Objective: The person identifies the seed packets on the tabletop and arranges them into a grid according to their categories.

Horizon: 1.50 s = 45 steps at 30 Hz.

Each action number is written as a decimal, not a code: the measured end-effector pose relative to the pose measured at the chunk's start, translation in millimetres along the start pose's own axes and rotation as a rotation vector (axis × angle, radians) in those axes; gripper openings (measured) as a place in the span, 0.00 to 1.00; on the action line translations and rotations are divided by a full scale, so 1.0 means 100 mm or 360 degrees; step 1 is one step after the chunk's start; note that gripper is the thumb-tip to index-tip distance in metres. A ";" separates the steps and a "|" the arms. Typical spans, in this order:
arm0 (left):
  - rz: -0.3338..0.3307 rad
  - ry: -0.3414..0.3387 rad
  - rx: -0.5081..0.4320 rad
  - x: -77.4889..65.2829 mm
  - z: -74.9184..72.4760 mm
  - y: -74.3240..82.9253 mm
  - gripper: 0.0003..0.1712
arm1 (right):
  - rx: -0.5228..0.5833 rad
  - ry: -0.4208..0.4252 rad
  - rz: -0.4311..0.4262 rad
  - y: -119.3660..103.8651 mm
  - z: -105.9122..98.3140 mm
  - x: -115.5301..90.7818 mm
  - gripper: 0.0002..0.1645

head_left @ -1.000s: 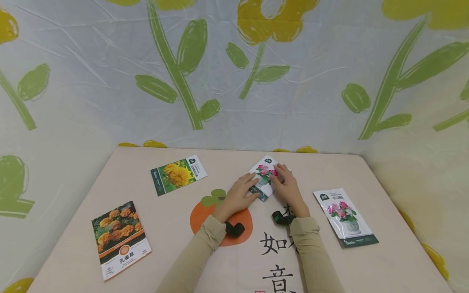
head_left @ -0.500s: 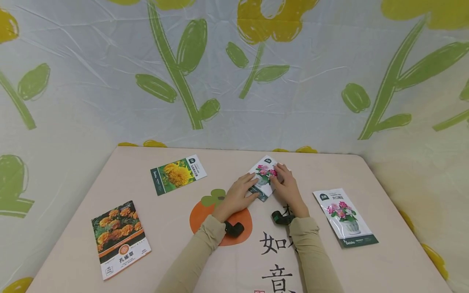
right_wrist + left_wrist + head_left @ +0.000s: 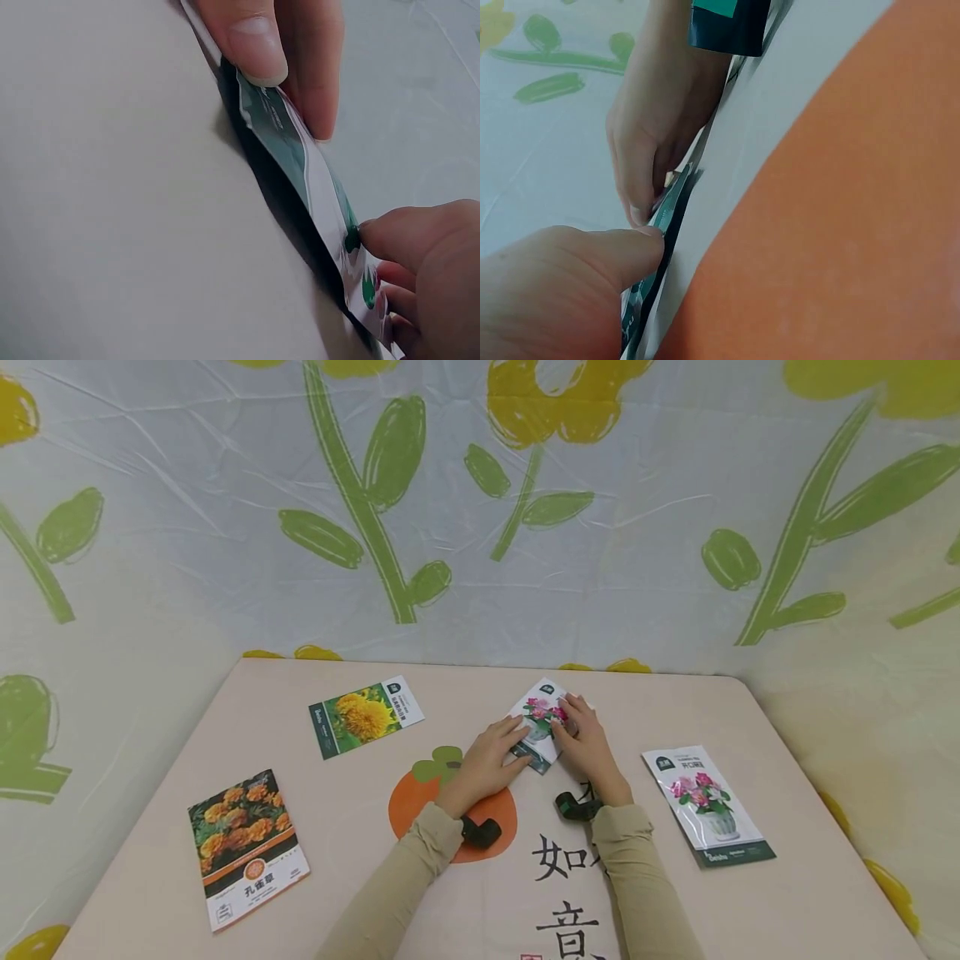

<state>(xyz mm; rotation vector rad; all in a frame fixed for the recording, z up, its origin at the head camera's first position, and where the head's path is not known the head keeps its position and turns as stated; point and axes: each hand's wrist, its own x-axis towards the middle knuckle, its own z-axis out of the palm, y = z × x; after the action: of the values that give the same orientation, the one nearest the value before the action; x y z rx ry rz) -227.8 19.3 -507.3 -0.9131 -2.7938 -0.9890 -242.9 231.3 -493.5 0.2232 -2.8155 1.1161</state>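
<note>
A white seed packet (image 3: 542, 706) printed with pink potted flowers lies at a slant on the table, toward its far side. My left hand (image 3: 486, 762) rests on the packet's lower left, its thumb on the green bottom strip. On the upper right part rests my right hand (image 3: 591, 747), fingers slightly bent and spread. Seen from the right wrist, the packet (image 3: 281, 142) stands a little off the cloth along its near edge, and the right thumb (image 3: 397, 232) touches its printed face. Part of the print is hidden under the fingers.
Another white flower packet (image 3: 708, 810) lies to the right. A yellow-flower packet (image 3: 366, 718) is at the back left, and an orange marigold packet (image 3: 247, 852) at the front left. The pink tablecloth (image 3: 352, 877) bears a printed persimmon and black characters. A flowered curtain (image 3: 600, 585) stands behind.
</note>
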 end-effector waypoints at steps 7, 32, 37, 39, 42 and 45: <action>-0.0011 0.0018 0.0002 -0.01 0.00 0.01 0.30 | -0.0043 -0.0053 0.0026 -0.03 0.00 0.00 0.34; 0.0041 0.0095 -0.0056 -0.01 0.01 -0.02 0.27 | -0.0061 -0.0124 0.0036 -0.09 0.01 0.01 0.38; 0.0044 0.0114 -0.0052 -0.01 0.01 -0.02 0.26 | -0.0103 -0.0147 0.0009 -0.14 0.00 0.02 0.39; 0.0038 0.0114 -0.0048 -0.01 0.01 -0.02 0.27 | -0.0120 -0.0171 0.0017 -0.17 -0.01 0.02 0.41; 0.0015 0.0093 -0.0035 0.00 0.00 -0.01 0.27 | -0.0148 -0.0213 0.0035 -0.22 -0.04 0.01 0.43; 0.0001 0.0064 -0.0002 0.00 -0.01 0.01 0.28 | -0.0154 -0.0261 0.0069 -0.26 -0.06 0.00 0.45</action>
<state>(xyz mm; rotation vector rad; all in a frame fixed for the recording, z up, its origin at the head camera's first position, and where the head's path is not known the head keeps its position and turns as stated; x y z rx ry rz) -227.4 19.6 -506.0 -0.8841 -2.7601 -0.9977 -237.8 216.5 -471.9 0.2573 -3.0232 1.0102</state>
